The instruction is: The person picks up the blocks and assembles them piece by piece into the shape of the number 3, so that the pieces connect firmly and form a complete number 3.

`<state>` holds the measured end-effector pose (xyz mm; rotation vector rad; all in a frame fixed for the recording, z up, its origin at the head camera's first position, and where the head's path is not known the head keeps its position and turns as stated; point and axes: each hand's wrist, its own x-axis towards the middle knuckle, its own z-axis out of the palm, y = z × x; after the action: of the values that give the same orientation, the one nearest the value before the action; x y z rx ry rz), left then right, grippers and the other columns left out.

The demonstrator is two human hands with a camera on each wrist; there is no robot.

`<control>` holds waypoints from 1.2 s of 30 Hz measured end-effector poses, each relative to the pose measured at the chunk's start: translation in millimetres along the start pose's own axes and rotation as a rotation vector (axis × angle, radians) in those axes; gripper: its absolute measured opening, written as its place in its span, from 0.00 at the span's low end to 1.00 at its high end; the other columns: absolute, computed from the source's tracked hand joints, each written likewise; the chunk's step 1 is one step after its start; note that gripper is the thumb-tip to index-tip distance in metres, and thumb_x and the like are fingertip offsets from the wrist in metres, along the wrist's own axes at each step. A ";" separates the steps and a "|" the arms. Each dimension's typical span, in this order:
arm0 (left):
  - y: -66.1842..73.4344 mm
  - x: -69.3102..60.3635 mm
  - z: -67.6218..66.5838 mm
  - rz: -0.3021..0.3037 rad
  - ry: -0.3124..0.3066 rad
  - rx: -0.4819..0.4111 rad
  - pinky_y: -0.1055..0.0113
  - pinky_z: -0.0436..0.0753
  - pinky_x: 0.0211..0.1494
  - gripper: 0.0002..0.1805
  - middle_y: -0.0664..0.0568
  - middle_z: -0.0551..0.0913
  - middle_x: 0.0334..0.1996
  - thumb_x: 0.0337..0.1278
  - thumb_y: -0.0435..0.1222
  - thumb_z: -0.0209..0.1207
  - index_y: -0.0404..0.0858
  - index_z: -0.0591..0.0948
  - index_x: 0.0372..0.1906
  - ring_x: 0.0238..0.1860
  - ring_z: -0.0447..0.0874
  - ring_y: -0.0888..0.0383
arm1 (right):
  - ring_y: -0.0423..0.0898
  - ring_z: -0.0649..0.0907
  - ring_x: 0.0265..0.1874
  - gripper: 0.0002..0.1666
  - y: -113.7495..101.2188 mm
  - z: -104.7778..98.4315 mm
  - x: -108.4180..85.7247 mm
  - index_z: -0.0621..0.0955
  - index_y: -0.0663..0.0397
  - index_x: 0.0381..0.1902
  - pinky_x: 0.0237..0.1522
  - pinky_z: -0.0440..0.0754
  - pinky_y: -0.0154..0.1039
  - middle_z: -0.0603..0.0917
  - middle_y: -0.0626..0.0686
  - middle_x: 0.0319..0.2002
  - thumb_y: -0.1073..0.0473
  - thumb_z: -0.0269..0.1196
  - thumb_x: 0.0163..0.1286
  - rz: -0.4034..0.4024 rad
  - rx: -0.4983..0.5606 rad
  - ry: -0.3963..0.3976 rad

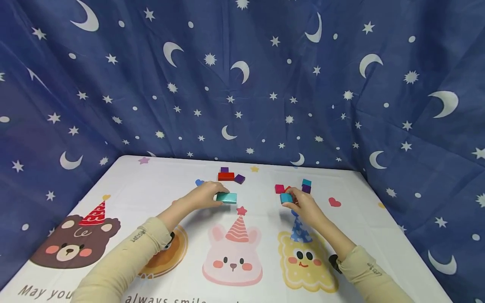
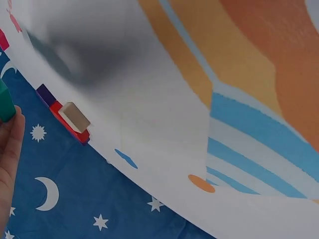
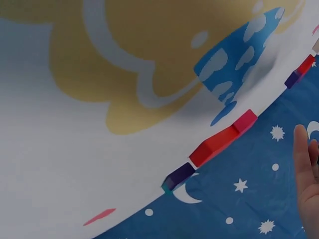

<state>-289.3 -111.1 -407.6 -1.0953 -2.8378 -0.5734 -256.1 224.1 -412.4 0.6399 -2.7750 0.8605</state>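
Note:
My left hand (image 1: 206,195) grips one end of a turquoise rectangular block (image 1: 227,198) just in front of the left group of blocks. The same block shows as a green edge (image 2: 6,102) by my fingers in the left wrist view. My right hand (image 1: 305,205) pinches a smaller blue block (image 1: 286,198) between thumb and fingers, beside the right group. The right wrist view shows part of that hand, but the blue block is out of sight there. Whether either held block touches the table cannot be told.
Behind my left hand lie a red block (image 1: 226,176), purple blocks (image 1: 240,179) and a beige block (image 2: 75,117). Around my right hand are a pink block (image 1: 279,189), another red block (image 3: 214,145), a dark purple block (image 1: 306,189) and a teal block (image 1: 307,182). A starry curtain (image 1: 265,126) hangs behind the table.

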 end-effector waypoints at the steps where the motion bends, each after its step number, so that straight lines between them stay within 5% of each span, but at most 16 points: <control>1: 0.2 0.0 0.8 0.003 -0.001 0.000 0.61 0.81 0.51 0.19 0.47 0.85 0.43 0.47 0.33 0.67 0.35 0.83 0.48 0.42 0.81 0.56 | 0.43 0.78 0.29 0.19 0.3 0.9 0.5 0.75 0.64 0.45 0.35 0.84 0.36 0.79 0.52 0.29 0.62 0.66 0.59 -0.004 0.005 -0.010; 9: 0.1 2.8 4.6 0.031 -0.012 0.034 0.64 0.80 0.47 0.17 0.52 0.85 0.38 0.44 0.32 0.68 0.37 0.84 0.45 0.37 0.77 0.60 | 0.45 0.81 0.31 0.19 -1.6 8.0 5.2 0.76 0.66 0.48 0.40 0.85 0.41 0.80 0.54 0.30 0.68 0.66 0.58 0.006 0.014 -0.044; 16: 3.4 12.5 10.5 0.055 -0.046 0.066 0.64 0.77 0.47 0.17 0.53 0.87 0.38 0.43 0.34 0.69 0.39 0.85 0.44 0.37 0.76 0.61 | 0.44 0.78 0.29 0.17 -4.6 12.9 7.0 0.79 0.62 0.42 0.35 0.82 0.36 0.77 0.51 0.27 0.64 0.70 0.55 -0.018 -0.005 -0.033; 24: 7.5 20.6 17.5 0.064 -0.075 0.058 0.65 0.75 0.46 0.17 0.52 0.87 0.39 0.43 0.35 0.69 0.38 0.85 0.43 0.39 0.81 0.60 | 0.52 0.83 0.42 0.18 -7.0 28.9 12.0 0.81 0.60 0.41 0.46 0.83 0.45 0.82 0.54 0.40 0.62 0.72 0.52 -0.015 -0.021 -0.048; 36: 7.2 26.4 27.0 0.078 -0.128 0.037 0.64 0.81 0.46 0.17 0.47 0.86 0.40 0.45 0.34 0.68 0.34 0.84 0.44 0.38 0.80 0.59 | 0.48 0.82 0.39 0.16 -15.8 49.2 25.4 0.81 0.61 0.40 0.45 0.83 0.42 0.84 0.54 0.38 0.62 0.70 0.54 -0.029 -0.032 -0.132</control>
<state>-301.9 -79.7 -425.8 -1.2736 -2.8828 -0.4598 -273.3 175.3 -437.8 0.7557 -2.8818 0.7939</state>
